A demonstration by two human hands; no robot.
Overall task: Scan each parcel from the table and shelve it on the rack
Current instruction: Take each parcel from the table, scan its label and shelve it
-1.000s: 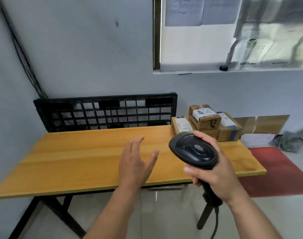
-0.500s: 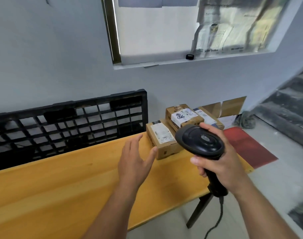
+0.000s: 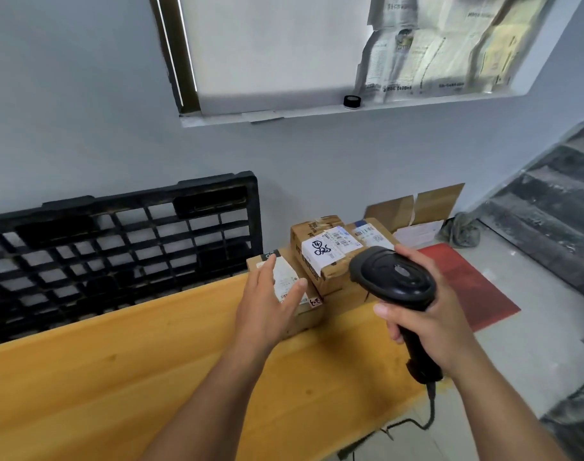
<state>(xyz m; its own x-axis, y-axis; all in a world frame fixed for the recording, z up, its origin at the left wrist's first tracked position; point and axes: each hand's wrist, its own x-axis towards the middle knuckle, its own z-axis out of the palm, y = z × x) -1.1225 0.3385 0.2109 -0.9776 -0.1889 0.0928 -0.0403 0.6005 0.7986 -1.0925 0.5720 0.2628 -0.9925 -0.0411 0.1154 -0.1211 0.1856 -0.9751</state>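
Three cardboard parcels are gathered at the far right corner of the table (image 3: 117, 377). A flat parcel (image 3: 309, 314) with a white label lies on the tabletop, nearest the table's middle. A taller parcel (image 3: 320, 257), marked by hand in black on its white label, is set just beyond it toward the table's right end. A third parcel (image 3: 367, 232), bearing printed barcodes, is seen at the table's far right edge, partly hidden.

The left hand (image 3: 267, 307) is held above the flat parcel, over the far half of the table. Its fingers are straight and close together and its thumb is spread apart. Whether the parcel is touched cannot be told. The right hand (image 3: 430, 324) is held over the table's right end, its fingers wrapped around the handle of a black scanner (image 3: 393, 281). The scanner's head is pointed toward the parcels, and its cable (image 3: 428, 417) hangs past the table's near right corner.

A black plastic grid (image 3: 117, 241) is propped upright against the wall along the table's far edge. On the floor to the right of the table, a red mat (image 3: 467, 281) is laid. Flattened cardboard (image 3: 417, 207) is leaned against the wall, with a grey cloth (image 3: 460, 229) further right. Grey stairs (image 3: 550, 211) rise well to the right of the table. Above the table, a window recess is papered with newspaper (image 3: 433, 44), and a small black cap (image 3: 352, 102) sits on its sill.
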